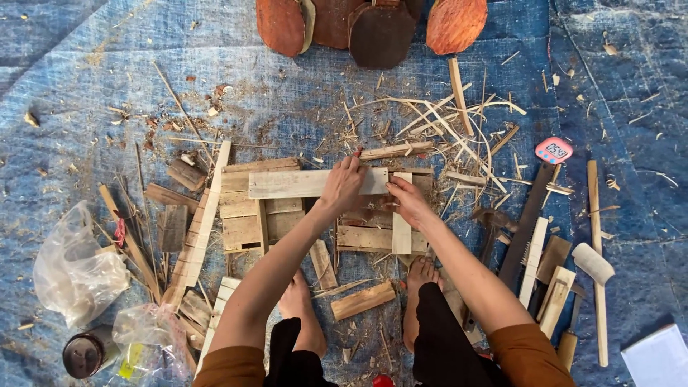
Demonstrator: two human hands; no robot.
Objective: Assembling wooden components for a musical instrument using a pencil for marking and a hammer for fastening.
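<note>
My left hand [344, 183] presses down on a long pale wooden plank [287, 183] that lies crosswise over a pallet-like panel of wooden slats [244, 226]. My right hand [408, 201] rests its fingers at the top of a short upright wooden slat [401, 233], touching the plank's right end. A thin stick [394, 150] lies just above my left fingertips. Both my bare feet [423, 276] stand on the blue tarp below the slats.
Blue tarp [86, 86] strewn with shavings and wood scraps. A hammer [491, 222], saw [527, 226] and more slats lie right. A small pink timer [553, 150] sits upper right. Plastic bags [75, 269] and a round tin [82, 355] are at lower left. Reddish-brown carved pieces [373, 29] lie at top.
</note>
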